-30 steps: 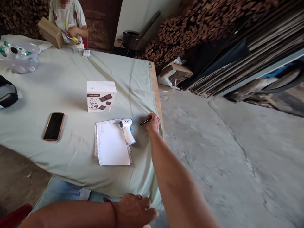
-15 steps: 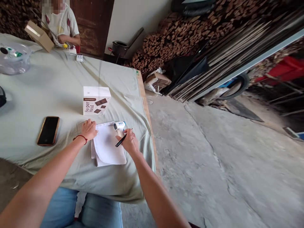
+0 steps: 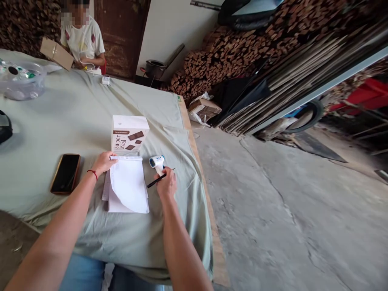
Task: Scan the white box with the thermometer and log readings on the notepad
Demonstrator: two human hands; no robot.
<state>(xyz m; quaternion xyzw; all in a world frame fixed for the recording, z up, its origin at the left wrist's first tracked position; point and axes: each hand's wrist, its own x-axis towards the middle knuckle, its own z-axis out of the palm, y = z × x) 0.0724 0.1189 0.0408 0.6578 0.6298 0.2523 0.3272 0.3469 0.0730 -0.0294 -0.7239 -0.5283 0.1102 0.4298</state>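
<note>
My left hand (image 3: pixel 104 161) grips the top left corner of a white notepad (image 3: pixel 129 182), thumb on top. The notepad's upper sheet curls at its lower edge. My right hand (image 3: pixel 167 184) is closed around a black pen (image 3: pixel 157 180), which slants across the fingers. At the fingertips of that hand is the handle of a white and blue handheld infrared thermometer (image 3: pixel 157 161); whether the fingers grip it too is hard to see. Just behind the notepad stands a white "Super Meal" box (image 3: pixel 130 133). A dark phone (image 3: pixel 66 173) lies left of my left hand.
Pale green cloth covers the table (image 3: pixel 81 117), whose wooden edge (image 3: pixel 194 149) runs along the right. Across it, a person (image 3: pixel 83 40) sits beside a cardboard box (image 3: pixel 57 53). A clear plastic container (image 3: pixel 26 87) and a small white box (image 3: pixel 106 80) are on the table.
The notepad has slid left under my left hand, out from beside the thermometer, which now lies apart from it. My right hand stays by the thermometer with the pen. The view has shifted slightly.
</note>
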